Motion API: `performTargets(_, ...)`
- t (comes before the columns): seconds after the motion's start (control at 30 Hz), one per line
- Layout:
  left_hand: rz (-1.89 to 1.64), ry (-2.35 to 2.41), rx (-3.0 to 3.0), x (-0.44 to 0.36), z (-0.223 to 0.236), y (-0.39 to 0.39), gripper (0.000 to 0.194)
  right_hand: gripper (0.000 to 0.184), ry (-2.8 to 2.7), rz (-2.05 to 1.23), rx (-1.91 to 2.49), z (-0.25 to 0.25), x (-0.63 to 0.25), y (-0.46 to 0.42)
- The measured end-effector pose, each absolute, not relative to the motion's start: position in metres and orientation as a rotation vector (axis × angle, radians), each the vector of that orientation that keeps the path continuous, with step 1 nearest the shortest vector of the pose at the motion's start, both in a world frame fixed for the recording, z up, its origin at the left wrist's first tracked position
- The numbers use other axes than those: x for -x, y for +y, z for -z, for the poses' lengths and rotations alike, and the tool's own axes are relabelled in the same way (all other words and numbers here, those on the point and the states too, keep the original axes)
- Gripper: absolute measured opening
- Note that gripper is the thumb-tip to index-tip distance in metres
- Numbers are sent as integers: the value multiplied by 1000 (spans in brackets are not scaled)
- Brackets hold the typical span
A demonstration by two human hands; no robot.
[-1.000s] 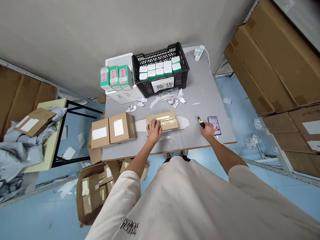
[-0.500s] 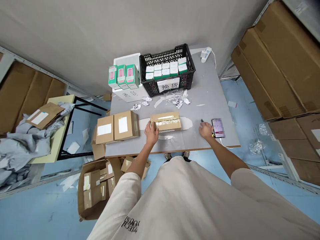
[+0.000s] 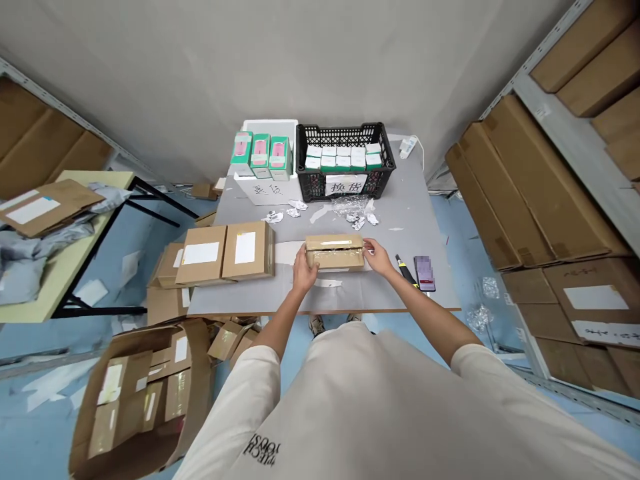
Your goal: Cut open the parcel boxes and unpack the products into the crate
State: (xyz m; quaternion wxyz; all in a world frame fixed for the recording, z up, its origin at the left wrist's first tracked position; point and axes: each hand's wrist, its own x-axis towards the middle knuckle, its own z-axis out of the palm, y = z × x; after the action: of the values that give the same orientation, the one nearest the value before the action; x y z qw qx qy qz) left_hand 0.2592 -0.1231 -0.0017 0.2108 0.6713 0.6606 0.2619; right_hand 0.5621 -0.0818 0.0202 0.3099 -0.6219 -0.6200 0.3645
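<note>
"Taped carton [image 3: 335,259]: where does it lie?"

"On the grey table [image 3: 280,293], right of two labelled boxes [image 3: 231,259], with a dark slit along its top."

"And the hands?"

"Left hand [image 3: 303,272]: half-curled, holding the carton's left end. Right hand [image 3: 379,257]: fingers bent, touching the right end; whether they pinch it cannot be told."

"Farther right?"

"Yellow-and-black cutter [image 3: 407,272], just beside a phone [image 3: 425,274]."

The right hand [image 3: 379,257] has released the cutter [image 3: 407,272] — now touching the taped box [image 3: 336,259].
</note>
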Motion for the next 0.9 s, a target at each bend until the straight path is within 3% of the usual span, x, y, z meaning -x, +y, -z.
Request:
performTargets(0.2,-854,1740,-1746,-251,18,-122,94,53,-1650,-934,1582,-41,-554,-57)
performTargets(0.4,-902,1653,-1756,-248,26,-121,77,59,-2142,-724,1634,-49,-542,-31)
performTargets(0.7,-495,1848,-1788,-247,-10,-116,56,65,-2376,-807,1950,-41,-536,-15)
performTargets(0.8,-594,1841,-1892,-245,-23,-121,49,66,-2335,-898,1977,-46,-536,-13)
performTargets(0.9,-748,1817,-1953,-242,-33,-134,30,65,-2272,-994,1974,-50,-540,-11)
